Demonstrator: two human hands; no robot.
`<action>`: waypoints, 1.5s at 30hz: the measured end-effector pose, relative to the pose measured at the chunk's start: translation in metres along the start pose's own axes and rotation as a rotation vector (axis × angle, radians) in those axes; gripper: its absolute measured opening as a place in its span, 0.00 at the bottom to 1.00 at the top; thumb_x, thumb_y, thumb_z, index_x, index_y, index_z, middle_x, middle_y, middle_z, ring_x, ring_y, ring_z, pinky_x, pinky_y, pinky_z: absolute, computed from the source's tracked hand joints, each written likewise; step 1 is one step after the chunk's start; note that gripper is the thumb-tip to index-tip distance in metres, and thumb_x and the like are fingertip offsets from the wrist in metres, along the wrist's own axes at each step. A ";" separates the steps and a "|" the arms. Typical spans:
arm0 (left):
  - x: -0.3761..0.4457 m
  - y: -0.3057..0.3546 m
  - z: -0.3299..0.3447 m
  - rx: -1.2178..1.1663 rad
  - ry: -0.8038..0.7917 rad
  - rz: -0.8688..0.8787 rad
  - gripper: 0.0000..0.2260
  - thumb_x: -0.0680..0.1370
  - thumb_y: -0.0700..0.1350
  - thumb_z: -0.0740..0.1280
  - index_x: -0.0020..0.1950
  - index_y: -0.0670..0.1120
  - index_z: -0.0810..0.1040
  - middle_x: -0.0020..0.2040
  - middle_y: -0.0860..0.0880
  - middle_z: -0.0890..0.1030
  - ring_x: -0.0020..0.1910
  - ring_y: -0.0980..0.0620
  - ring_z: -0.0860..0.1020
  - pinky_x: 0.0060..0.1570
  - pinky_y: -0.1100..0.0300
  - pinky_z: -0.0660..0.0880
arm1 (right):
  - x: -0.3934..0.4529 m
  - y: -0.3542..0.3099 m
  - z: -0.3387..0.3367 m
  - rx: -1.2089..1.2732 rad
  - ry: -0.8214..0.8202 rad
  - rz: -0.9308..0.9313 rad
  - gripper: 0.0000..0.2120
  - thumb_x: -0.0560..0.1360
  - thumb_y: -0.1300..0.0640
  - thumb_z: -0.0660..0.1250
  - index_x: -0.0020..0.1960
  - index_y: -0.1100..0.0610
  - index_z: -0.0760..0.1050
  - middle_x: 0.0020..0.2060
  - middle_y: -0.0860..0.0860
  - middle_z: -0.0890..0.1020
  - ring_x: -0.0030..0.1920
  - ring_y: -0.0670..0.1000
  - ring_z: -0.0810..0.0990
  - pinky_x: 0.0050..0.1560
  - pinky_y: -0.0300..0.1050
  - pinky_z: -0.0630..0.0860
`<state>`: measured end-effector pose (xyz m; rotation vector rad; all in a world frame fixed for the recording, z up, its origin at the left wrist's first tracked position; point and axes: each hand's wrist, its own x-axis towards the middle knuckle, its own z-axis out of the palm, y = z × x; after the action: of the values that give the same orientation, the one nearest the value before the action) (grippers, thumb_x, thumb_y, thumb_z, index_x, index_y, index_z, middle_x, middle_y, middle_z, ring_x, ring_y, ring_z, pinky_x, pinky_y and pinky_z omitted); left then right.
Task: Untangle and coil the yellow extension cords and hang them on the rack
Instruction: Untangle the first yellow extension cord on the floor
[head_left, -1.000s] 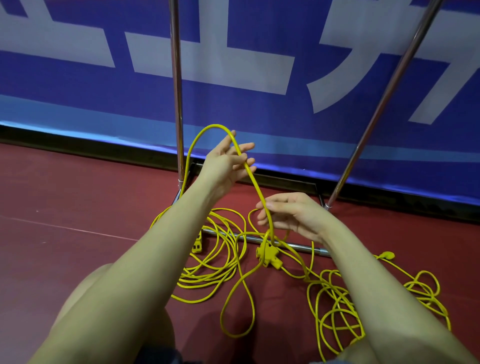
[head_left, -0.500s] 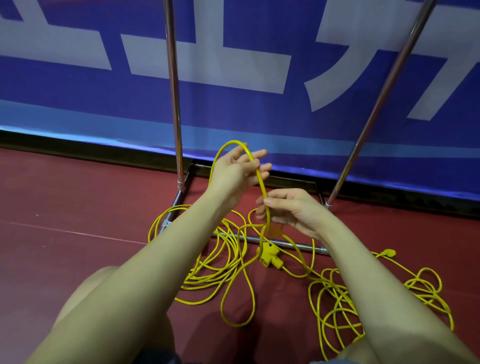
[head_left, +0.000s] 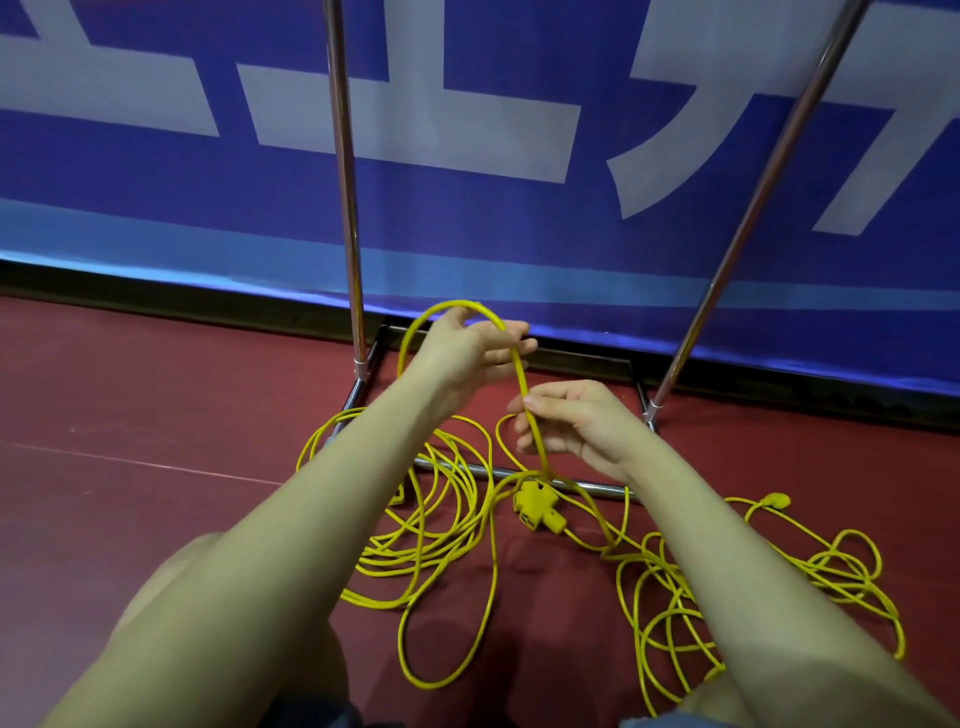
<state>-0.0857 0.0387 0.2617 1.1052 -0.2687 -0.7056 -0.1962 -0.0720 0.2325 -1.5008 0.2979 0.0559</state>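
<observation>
Yellow extension cords lie tangled on the red floor, one heap (head_left: 431, 525) at the left and another (head_left: 769, 587) at the right. A yellow multi-outlet socket (head_left: 537, 512) lies between them by the rack's front bar. My left hand (head_left: 467, 353) holds a raised loop of cord (head_left: 447, 312) above the heaps. My right hand (head_left: 576, 421) pinches the same strand just below, near the socket. A yellow plug (head_left: 774, 501) lies at the far right. The metal rack (head_left: 345, 208) stands behind, its top out of view.
A blue banner with white characters (head_left: 467, 130) covers the wall behind the rack. The rack's second pole (head_left: 769, 192) slants up at the right. Its base frame (head_left: 571, 486) lies on the floor under the cords. My knees sit at the bottom edge.
My left hand has come down and closer to my right hand, so the raised loop is smaller. My right hand has stayed in place on the strand.
</observation>
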 end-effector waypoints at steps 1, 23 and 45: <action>-0.002 -0.002 0.002 0.012 -0.009 0.004 0.11 0.76 0.29 0.61 0.57 0.37 0.68 0.45 0.42 0.80 0.35 0.51 0.83 0.39 0.55 0.81 | -0.001 -0.003 0.000 0.026 -0.004 -0.009 0.08 0.78 0.64 0.60 0.46 0.63 0.77 0.31 0.52 0.81 0.31 0.49 0.81 0.36 0.39 0.79; 0.010 0.013 -0.008 -0.302 0.142 0.137 0.18 0.78 0.29 0.59 0.68 0.38 0.61 0.50 0.41 0.78 0.42 0.47 0.81 0.40 0.58 0.81 | -0.001 -0.004 -0.002 0.038 -0.035 0.067 0.16 0.76 0.51 0.59 0.44 0.63 0.78 0.32 0.55 0.82 0.34 0.54 0.83 0.44 0.44 0.79; 0.015 0.014 -0.012 -0.412 0.207 0.189 0.24 0.78 0.27 0.57 0.72 0.41 0.61 0.58 0.42 0.75 0.43 0.46 0.80 0.42 0.57 0.80 | -0.006 -0.009 -0.011 0.000 0.091 -0.078 0.16 0.80 0.57 0.57 0.39 0.63 0.76 0.25 0.54 0.78 0.27 0.52 0.79 0.34 0.41 0.77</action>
<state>-0.0622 0.0418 0.2668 0.7399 -0.0445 -0.4463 -0.2018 -0.0829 0.2417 -1.5160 0.3119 -0.0750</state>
